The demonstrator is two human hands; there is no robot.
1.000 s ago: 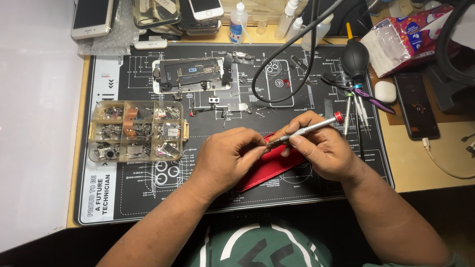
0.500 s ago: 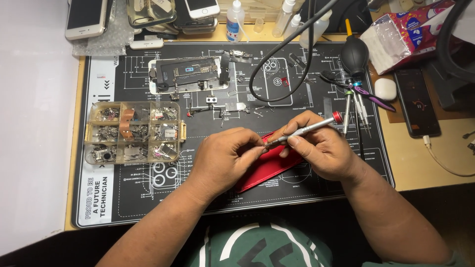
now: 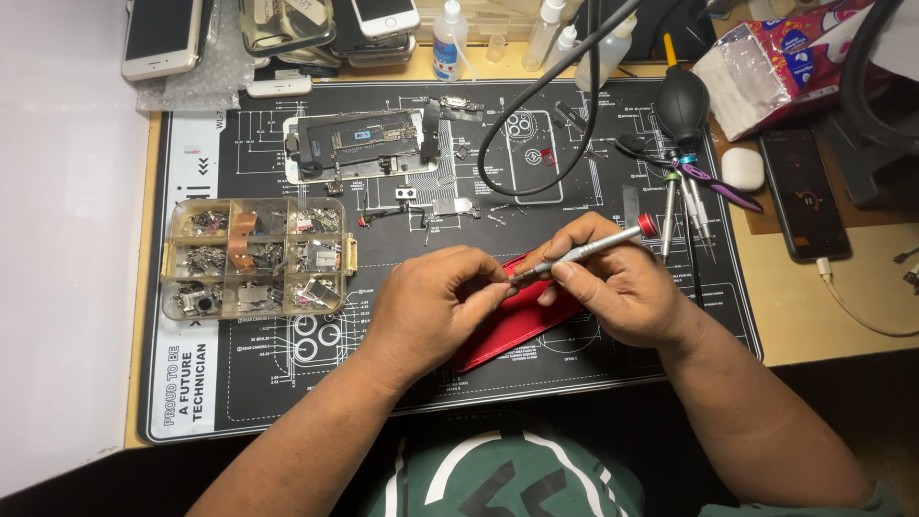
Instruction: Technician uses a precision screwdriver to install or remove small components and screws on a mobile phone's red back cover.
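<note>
Right hand (image 3: 627, 292) pinching a screwdriver (image 3: 584, 249), tip at the left hand's (image 3: 436, 306) curled fingertips; red phone (image 3: 517, 321) under both; parts box (image 3: 254, 258) at nine o'clock.

Place: phone-repair workshop.
Worktop cover: black repair mat (image 3: 287, 383) under the hands.
Beyond hands: opened phone (image 3: 359, 144), dust blower (image 3: 682, 101).
Left of hands: compartmented parts box (image 3: 257, 258).
</note>
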